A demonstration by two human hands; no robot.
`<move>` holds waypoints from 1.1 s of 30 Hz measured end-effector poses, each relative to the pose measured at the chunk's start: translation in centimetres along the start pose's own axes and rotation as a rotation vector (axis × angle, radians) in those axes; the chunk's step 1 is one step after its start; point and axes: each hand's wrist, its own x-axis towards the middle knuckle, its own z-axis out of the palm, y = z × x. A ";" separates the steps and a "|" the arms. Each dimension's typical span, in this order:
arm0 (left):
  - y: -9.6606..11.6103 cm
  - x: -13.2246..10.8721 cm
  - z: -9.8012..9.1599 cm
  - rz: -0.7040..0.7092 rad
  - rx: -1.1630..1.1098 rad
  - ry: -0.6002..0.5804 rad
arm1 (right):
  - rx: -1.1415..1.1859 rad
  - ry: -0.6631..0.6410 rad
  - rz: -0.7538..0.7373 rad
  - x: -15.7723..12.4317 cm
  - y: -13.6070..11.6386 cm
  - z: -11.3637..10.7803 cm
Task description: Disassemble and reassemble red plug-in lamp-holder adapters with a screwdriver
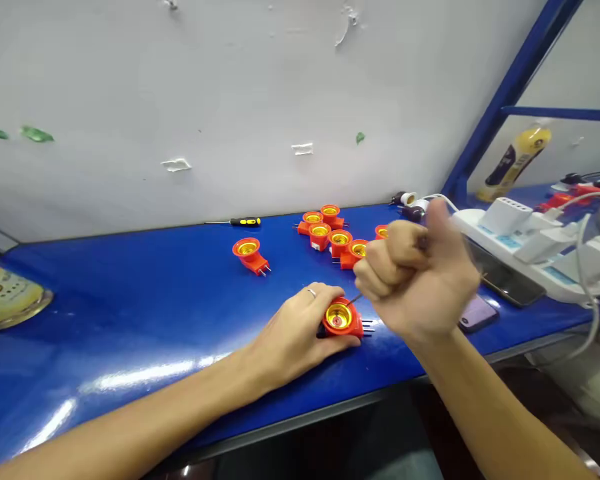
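eight red plastic lamp sockets with gold threaded cups can be counted: six in a group (340, 253) near the wall, partly behind the right hand, one lone socket (257, 262) left of them, and one held socket (352, 327) near the front edge of the glossy blue tabletop (145, 287). one screwdriver with a black-and-yellow handle (245, 222) lies by the wall, and two phones, one black (505, 273), one purple (479, 313), lie at right. the left hand (303, 327) is curled closed around the held socket; the right hand (415, 273), blurred, is fisted around a tool with a thin dark shaft (355, 299) angling toward the cup.
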 end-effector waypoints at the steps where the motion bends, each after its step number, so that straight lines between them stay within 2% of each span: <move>1: 0.0 -0.1 0.0 -0.011 -0.016 -0.018 | -0.023 0.019 0.045 0.6 0.9 0.1; 4: 0.0 -0.4 0.1 -0.022 -0.047 -0.038 | -0.065 0.083 0.148 1.3 2.9 0.0; 8: -0.2 -0.5 0.5 0.020 -0.087 -0.039 | -0.112 0.038 0.171 1.3 3.3 0.0; 12: -0.5 -0.5 0.4 -0.013 -0.152 -0.044 | -0.187 -0.189 0.277 1.4 3.2 0.3; 15: -0.6 -0.2 0.0 -0.032 -0.284 -0.049 | -0.197 -0.371 0.334 1.7 3.4 0.2; 18: -0.6 0.2 -0.6 -0.099 -0.354 -0.071 | -0.179 -0.449 0.326 2.2 3.5 -0.3; 24: -0.6 0.7 -0.6 -0.152 -0.296 -0.033 | -0.209 -0.428 0.251 2.5 3.7 -1.1; 30: -0.3 0.7 -0.6 -0.129 -0.234 0.032 | -0.147 -0.381 0.281 2.9 3.3 -1.7; 33: -0.1 0.7 -0.6 -0.153 -0.217 0.007 | -0.111 -0.364 0.299 3.0 2.8 -1.7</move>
